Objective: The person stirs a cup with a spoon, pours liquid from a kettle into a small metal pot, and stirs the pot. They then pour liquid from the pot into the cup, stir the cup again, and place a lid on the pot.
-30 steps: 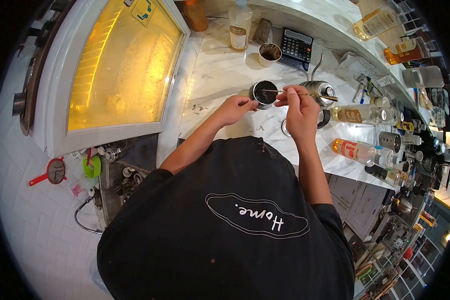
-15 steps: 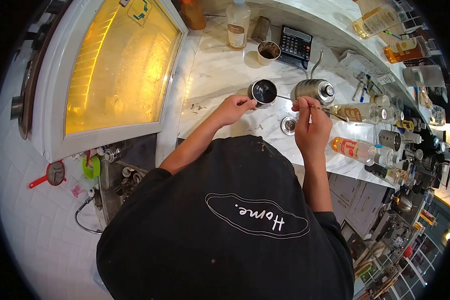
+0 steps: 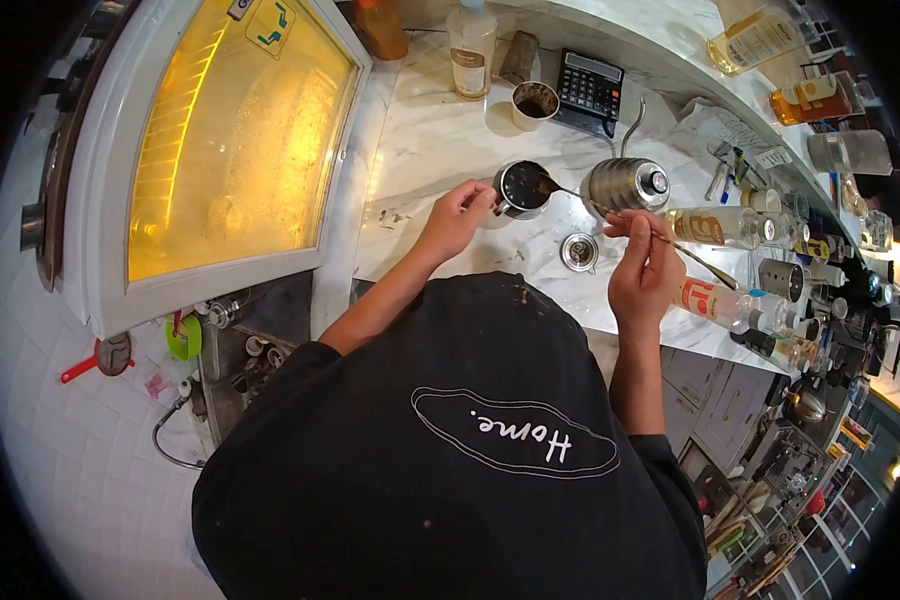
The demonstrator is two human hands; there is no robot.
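My left hand [image 3: 458, 222] has its fingers closed on the handle of a small metal pitcher [image 3: 520, 212]. Dark liquid fills part of the pitcher, which stands on the marble counter. Between the fingers of my right hand [image 3: 647, 272] is a long, thin bar spoon [image 3: 705, 264]. Its bowl, coated dark, is at the pitcher's right rim, while the other end sticks out past my hand to the right. Just right of the pitcher is a steel gooseneck kettle [image 3: 620, 188]. A small round metal piece [image 3: 579, 252] lies between my hands on the counter.
Behind the pitcher are a paper cup [image 3: 534, 112] with brown residue, a calculator [image 3: 588, 90] and a labelled bottle [image 3: 472, 55]. Several bottles, one a clear bottle with a red label [image 3: 707, 299], crowd the right side. A yellow-lit glass door [image 3: 245, 140] stands at left.
The spoon's bowl has risen out of the dark liquid to the pitcher's rim. My right hand has moved right and slightly down, and my left hand has shifted slightly left.
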